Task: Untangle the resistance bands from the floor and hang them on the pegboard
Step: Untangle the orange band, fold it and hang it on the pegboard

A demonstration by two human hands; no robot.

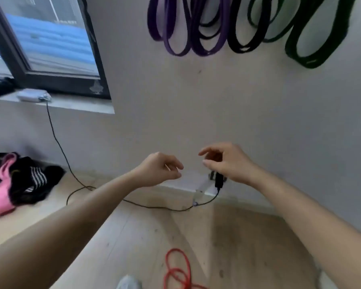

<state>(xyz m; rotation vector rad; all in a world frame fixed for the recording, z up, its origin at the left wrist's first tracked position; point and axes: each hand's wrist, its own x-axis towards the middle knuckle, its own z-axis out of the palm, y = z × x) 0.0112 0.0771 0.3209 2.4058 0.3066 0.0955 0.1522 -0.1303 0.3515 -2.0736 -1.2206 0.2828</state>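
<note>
A red resistance band (178, 270) lies in tangled loops on the wooden floor near my feet. On the wall at the top hang purple bands (181, 38), black bands (242, 40) and a dark green band (313, 53). My left hand (161, 170) and my right hand (227, 161) are held out at mid height in front of the wall, well below the hung bands. Both hands are empty, fingers loosely curled and apart. The pegs are out of view above.
A black cable (58, 142) runs from a device on the window sill (33, 95) down across the floor to a plug (218, 181) at the wall base. A pile of black and pink clothes (15, 180) lies at the left. My shoe (127, 283) is at the bottom.
</note>
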